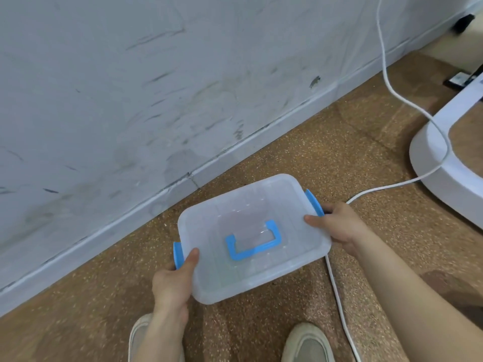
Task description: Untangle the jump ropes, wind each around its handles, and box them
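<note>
A translucent plastic box with its lid on, a blue carry handle on top and blue side clips, is held above the floor in front of me. My left hand grips its near left end, thumb lying on the lid. At the right end my right hand holds the box by the blue clip, thumb on the lid. No jump rope is visible; the inside looks hazy through the lid.
A scuffed white wall with a skirting board runs diagonally behind the box. A white cable trails over the speckled brown floor to a white appliance base at right. My two shoes show at the bottom.
</note>
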